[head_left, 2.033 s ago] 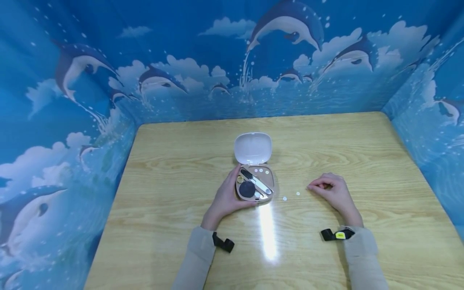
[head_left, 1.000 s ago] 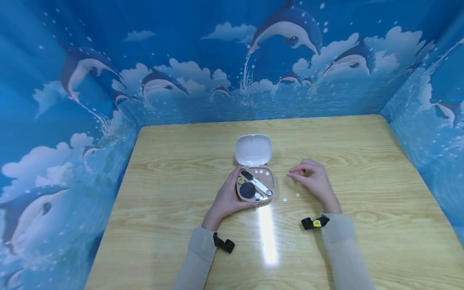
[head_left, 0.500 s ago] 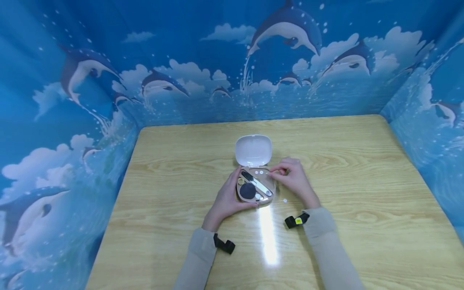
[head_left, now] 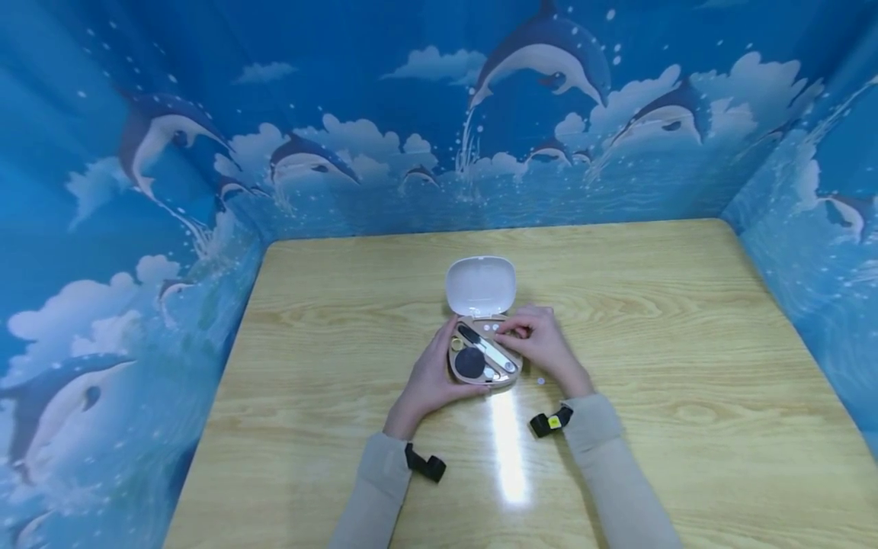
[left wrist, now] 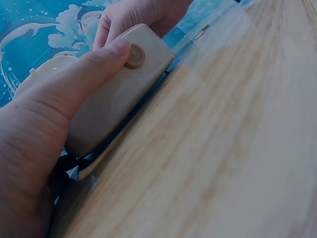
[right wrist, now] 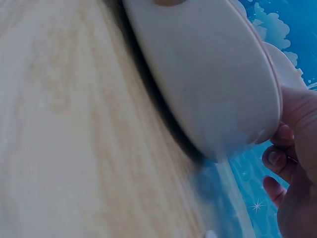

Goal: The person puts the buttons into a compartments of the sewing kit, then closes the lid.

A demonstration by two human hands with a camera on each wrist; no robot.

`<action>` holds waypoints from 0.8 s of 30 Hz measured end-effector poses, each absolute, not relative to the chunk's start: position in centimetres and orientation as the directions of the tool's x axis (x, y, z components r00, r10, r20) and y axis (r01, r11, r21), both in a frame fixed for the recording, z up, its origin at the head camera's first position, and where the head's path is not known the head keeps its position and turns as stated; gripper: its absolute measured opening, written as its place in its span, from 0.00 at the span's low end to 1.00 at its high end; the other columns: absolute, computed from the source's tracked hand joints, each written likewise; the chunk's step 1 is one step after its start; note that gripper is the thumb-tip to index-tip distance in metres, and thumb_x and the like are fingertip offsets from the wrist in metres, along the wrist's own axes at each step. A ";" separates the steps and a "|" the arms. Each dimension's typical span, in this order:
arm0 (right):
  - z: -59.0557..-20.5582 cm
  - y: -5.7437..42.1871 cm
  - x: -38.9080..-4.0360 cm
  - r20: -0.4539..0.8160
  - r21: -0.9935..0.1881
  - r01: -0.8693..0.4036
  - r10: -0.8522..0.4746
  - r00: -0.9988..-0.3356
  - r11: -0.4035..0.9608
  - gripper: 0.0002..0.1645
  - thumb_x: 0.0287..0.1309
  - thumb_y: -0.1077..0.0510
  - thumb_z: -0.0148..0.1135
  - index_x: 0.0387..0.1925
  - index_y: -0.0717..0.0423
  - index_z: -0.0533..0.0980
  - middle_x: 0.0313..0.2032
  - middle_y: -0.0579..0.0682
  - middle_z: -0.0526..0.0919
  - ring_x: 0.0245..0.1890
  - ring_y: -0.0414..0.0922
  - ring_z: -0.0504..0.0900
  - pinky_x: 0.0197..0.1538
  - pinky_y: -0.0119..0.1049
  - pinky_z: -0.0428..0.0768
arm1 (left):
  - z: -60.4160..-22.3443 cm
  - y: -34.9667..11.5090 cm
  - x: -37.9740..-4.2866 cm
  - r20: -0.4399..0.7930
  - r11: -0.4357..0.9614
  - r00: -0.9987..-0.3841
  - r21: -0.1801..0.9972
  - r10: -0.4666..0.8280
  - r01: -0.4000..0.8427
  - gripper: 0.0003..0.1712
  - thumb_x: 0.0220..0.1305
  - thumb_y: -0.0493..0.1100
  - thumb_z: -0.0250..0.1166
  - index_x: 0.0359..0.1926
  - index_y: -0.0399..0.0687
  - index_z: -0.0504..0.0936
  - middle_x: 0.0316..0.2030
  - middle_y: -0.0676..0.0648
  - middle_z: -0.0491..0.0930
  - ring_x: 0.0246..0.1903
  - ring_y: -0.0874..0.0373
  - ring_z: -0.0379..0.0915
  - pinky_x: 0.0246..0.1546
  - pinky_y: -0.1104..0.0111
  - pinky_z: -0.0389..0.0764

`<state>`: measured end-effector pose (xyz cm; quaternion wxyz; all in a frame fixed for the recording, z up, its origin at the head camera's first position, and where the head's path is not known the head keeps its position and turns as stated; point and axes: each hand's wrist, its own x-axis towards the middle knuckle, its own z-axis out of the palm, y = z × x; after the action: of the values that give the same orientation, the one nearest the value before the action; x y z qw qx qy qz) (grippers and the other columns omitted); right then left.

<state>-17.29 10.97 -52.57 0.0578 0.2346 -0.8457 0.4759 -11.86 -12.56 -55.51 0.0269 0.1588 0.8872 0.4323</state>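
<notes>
gripping the open case point(left wrist: 106, 106) on the table point(head_left: 329, 320) with my left hand point(head_left: 432, 375), i curl my right hand point(head_left: 544, 348) over its right side, whether pinching anything i can't tell; a brushing knuckle could scatter the white discs point(head_left: 487, 328) inside.

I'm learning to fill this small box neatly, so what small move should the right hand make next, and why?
Probably part the fingers of the right hand: they are over the open box, close to white buttons inside, while the left hand holds it. Whether they pinch another button is hidden.
</notes>
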 end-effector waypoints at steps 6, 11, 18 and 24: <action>-52.3 11.0 -17.1 0.285 -0.790 -0.423 -0.346 -0.894 0.443 0.06 0.47 0.57 0.78 0.30 0.46 0.87 0.19 0.41 0.69 0.24 0.42 0.66 0.45 0.40 0.62 | -55.5 -12.6 -11.9 0.097 0.577 -0.947 0.773 0.305 0.265 0.79 0.34 0.73 0.78 0.80 0.62 0.38 0.77 0.50 0.48 0.74 0.50 0.49 0.72 0.51 0.57; -51.8 11.4 -16.9 0.235 -0.799 -0.379 -0.337 -0.912 0.468 0.08 0.49 0.53 0.78 0.34 0.46 0.87 0.21 0.41 0.73 0.28 0.43 0.69 0.48 0.41 0.64 | -55.4 -12.6 -11.8 0.103 0.568 -0.947 0.779 0.304 0.266 0.79 0.34 0.72 0.79 0.80 0.62 0.39 0.77 0.48 0.47 0.74 0.49 0.49 0.71 0.49 0.57; -50.0 12.4 -16.9 0.315 -0.788 -0.434 -0.321 -0.893 0.437 0.10 0.46 0.60 0.79 0.34 0.54 0.87 0.19 0.43 0.71 0.26 0.44 0.67 0.42 0.40 0.65 | -55.4 -12.6 -11.8 0.107 0.570 -0.947 0.776 0.303 0.270 0.79 0.34 0.72 0.79 0.80 0.61 0.39 0.77 0.48 0.48 0.74 0.48 0.50 0.71 0.48 0.58; -49.4 14.0 -16.8 0.359 -0.789 -0.451 -0.284 -0.889 0.416 0.11 0.44 0.63 0.79 0.33 0.54 0.88 0.18 0.42 0.68 0.25 0.42 0.66 0.38 0.36 0.65 | -55.5 -12.5 -11.9 0.099 0.568 -0.947 0.780 0.304 0.264 0.79 0.33 0.73 0.79 0.79 0.64 0.38 0.78 0.49 0.47 0.74 0.50 0.48 0.71 0.49 0.57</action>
<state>-16.84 14.04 -49.43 0.0851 0.2195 -0.8372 0.4937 -11.85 -12.53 -55.48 0.0232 0.1606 0.8850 0.4364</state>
